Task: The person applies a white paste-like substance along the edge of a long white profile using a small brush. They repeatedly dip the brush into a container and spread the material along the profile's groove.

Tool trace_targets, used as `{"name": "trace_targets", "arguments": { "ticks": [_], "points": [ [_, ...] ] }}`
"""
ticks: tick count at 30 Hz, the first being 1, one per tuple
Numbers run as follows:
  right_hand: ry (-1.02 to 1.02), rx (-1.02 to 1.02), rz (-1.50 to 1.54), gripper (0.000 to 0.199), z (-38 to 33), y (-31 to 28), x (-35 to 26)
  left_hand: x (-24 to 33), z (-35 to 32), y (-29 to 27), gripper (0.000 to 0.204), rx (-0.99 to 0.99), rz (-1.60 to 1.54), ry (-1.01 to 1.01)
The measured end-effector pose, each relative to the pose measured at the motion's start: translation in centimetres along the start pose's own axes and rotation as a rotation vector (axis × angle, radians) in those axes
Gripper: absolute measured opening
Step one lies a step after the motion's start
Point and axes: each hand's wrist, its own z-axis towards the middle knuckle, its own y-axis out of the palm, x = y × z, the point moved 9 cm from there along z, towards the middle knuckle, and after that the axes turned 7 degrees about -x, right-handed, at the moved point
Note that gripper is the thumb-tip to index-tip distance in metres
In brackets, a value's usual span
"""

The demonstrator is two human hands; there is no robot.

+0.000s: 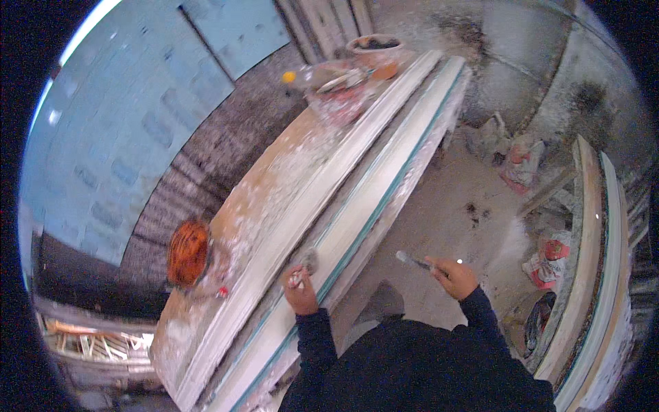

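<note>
A long white moulding (374,196) with teal edge strips runs diagonally across the workbench. Over it is my left hand (300,295), closed round a greyish, white-smeared lump (309,259) whose kind is blurred. White material shows on those fingers. To the right, above the floor, my right hand (455,278) grips a slim, pale-tipped tool (410,259) that looks like a small scraper. Its tip points left, toward the moulding, and stands apart from it. A second white ribbed moulding (312,209) lies parallel on the left.
An orange-brown bowl (189,253) sits at the bench's left edge. Near the far end are a plastic bottle (298,77) with a yellow cap and a round tub (376,47). More long mouldings (607,275) stand at the right. Red-and-white bags (549,259) lie on the floor.
</note>
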Motion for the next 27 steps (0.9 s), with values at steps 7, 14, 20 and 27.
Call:
{"name": "trace_targets", "arguments": {
  "ticks": [7, 14, 20, 27],
  "points": [
    [0.166, 0.098, 0.147, 0.03, 2.9, -9.1, 12.5, 5.5, 9.5, 22.1, 0.014, -0.437, -0.029, -0.162],
    [0.534, 0.384, 0.065, 0.031, 1.3, -20.1, 29.1, 8.2, 17.9, 42.2, 0.045, -0.306, 0.254, -0.027],
    [0.621, 0.446, 0.144, 0.032, 4.1, -26.4, 39.4, 9.6, 21.8, 61.3, 0.028, -0.285, -0.211, -0.078],
    [0.553, 0.381, 0.037, 0.031, 14.6, -36.7, 52.9, 15.8, 24.6, 73.8, 0.032, -0.116, -0.098, 0.003]
  ]
}}
